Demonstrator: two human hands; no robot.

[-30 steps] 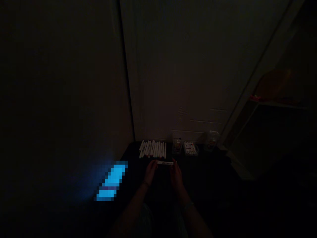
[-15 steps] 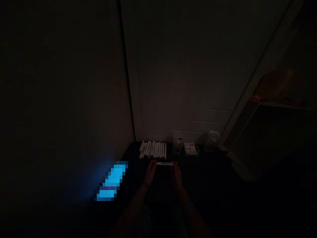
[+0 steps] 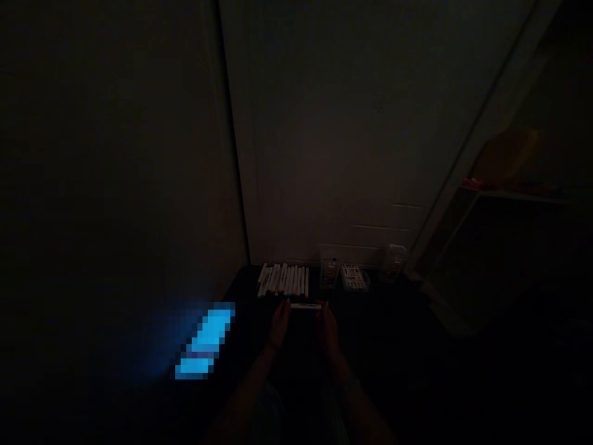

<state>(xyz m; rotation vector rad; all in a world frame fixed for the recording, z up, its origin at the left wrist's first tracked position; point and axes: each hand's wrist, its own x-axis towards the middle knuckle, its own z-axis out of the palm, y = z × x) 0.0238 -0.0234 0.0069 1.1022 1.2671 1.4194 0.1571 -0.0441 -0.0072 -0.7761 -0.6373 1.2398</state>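
A white marker (image 3: 304, 306) lies level between my two hands, dark print along its barrel. My left hand (image 3: 279, 321) grips its left end, and my right hand (image 3: 328, 324) has hold of the right end, where a reddish tip shows. Just beyond my hands, a row of white markers (image 3: 283, 281) lies side by side on the dark tabletop (image 3: 380, 334). The picture is very dim, so the fingers show only in part.
Right of the row stand a clear plastic case (image 3: 329, 274), a case packed with markers (image 3: 354, 277) and another clear container (image 3: 395, 262), near the wall (image 3: 296, 154). A blurred bright blue screen (image 3: 206, 340) glows at left. A shelf (image 3: 519, 196) is at right.
The whole view has shifted slightly, so everything sits a little further left. Both hands keep hold of the marker, which seems turned a little about its length.
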